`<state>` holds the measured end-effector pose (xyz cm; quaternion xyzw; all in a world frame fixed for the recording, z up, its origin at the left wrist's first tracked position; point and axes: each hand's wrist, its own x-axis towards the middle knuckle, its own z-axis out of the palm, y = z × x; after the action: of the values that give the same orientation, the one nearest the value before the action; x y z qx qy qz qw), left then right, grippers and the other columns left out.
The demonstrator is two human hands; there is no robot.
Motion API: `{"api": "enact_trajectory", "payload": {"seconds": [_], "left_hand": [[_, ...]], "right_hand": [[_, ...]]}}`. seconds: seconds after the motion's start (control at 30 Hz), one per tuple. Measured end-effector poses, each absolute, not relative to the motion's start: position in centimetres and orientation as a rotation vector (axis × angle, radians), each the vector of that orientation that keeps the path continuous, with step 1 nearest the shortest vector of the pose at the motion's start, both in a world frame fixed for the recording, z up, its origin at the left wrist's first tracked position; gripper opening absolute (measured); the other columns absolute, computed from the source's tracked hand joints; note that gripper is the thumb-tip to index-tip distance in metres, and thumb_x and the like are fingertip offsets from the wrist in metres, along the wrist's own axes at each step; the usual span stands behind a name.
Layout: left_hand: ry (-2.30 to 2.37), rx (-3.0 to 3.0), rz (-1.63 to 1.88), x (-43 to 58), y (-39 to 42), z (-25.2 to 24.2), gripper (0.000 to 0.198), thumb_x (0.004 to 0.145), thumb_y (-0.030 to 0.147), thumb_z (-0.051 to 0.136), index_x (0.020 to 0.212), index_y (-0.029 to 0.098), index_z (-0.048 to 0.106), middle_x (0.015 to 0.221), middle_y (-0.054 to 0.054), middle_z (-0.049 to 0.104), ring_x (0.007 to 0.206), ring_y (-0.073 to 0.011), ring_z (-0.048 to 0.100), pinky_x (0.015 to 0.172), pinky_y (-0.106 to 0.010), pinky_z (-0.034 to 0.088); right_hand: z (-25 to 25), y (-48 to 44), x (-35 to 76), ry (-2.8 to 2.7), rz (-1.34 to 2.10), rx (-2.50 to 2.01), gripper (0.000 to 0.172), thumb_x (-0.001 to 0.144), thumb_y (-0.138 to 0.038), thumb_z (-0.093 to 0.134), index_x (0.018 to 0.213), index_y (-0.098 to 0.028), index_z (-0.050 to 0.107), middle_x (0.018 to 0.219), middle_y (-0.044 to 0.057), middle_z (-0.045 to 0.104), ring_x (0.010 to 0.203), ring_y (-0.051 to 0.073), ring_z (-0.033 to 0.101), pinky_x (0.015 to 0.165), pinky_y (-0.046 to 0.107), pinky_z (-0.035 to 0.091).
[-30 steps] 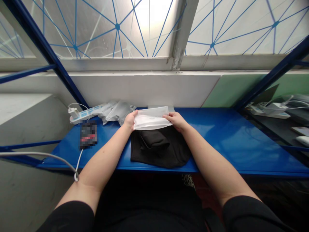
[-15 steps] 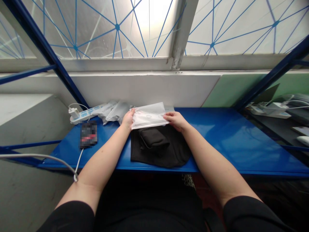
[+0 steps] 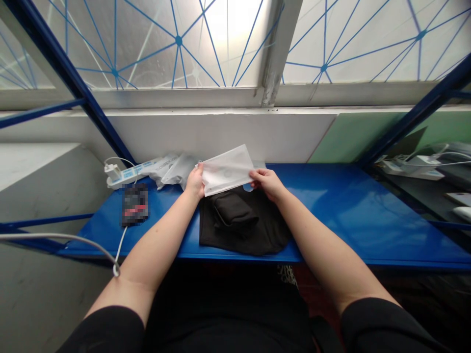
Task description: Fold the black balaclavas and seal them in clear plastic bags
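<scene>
Gripping, one translucent plastic pouch: left hand and right hand are each pinching a short end, its long axis running between them, rising rightward, just above black cloth on a blue steel shelf.

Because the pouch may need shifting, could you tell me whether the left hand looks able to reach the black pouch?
Probably yes: the left hand sits near the black pouch with nothing between, once it releases the white plastic sleeve.
</scene>
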<state>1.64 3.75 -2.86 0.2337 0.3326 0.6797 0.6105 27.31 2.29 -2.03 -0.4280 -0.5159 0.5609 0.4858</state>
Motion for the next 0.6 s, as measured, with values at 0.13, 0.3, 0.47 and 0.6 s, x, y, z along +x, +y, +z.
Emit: {"api": "enact_trajectory", "payload": {"seconds": [0.13, 0.3, 0.47, 0.6], "left_hand": [[0.722, 0.583, 1.385, 1.4, 3.3, -2.4, 0.036, 0.097, 0.040, 0.056, 0.118, 0.012, 0.063, 0.098, -0.012, 0.076, 0.099, -0.0240, 0.072, 0.092, -0.037, 0.057], [0.829, 0.835, 1.114, 1.3, 2.3, -2.7, 0.036, 0.081, 0.026, 0.076, 0.111, 0.010, 0.066, 0.095, -0.012, 0.075, 0.083, -0.0231, 0.074, 0.076, -0.036, 0.062], [0.938, 0.997, 1.150, 2.0, 2.1, -3.3, 0.039, 0.072, 0.028, 0.085, 0.100, 0.010, 0.065, 0.086, -0.009, 0.073, 0.066, -0.0169, 0.070, 0.055, -0.025, 0.059], [0.996, 1.022, 1.217, 2.3, 2.1, -3.1, 0.030, 0.078, 0.029, 0.081, 0.095, 0.010, 0.065, 0.081, -0.007, 0.071, 0.058, -0.0138, 0.067, 0.047, -0.021, 0.054]], "right_hand": [[-2.1, 2.6, 27.4, -1.158, 1.310, -1.033, 0.046, 0.058, -0.053, 0.088, 0.075, -0.015, 0.067, 0.059, 0.000, 0.063, 0.050, 0.011, 0.056, 0.045, 0.021, 0.042], [-2.5, 3.2, 27.6, -1.080, 1.266, -1.079, 0.044, 0.058, -0.051, 0.085, 0.078, -0.017, 0.065, 0.063, 0.000, 0.062, 0.053, 0.013, 0.056, 0.045, 0.023, 0.041], [-3.3, 3.7, 27.8, -1.140, 1.068, -1.097, 0.045, 0.065, -0.058, 0.077, 0.077, -0.015, 0.067, 0.064, -0.001, 0.060, 0.054, 0.011, 0.048, 0.049, 0.023, 0.037], [-3.6, 4.0, 27.9, -1.161, 0.954, -1.113, 0.043, 0.066, -0.055, 0.076, 0.070, -0.014, 0.066, 0.060, -0.002, 0.057, 0.055, 0.010, 0.045, 0.051, 0.023, 0.034]]}}
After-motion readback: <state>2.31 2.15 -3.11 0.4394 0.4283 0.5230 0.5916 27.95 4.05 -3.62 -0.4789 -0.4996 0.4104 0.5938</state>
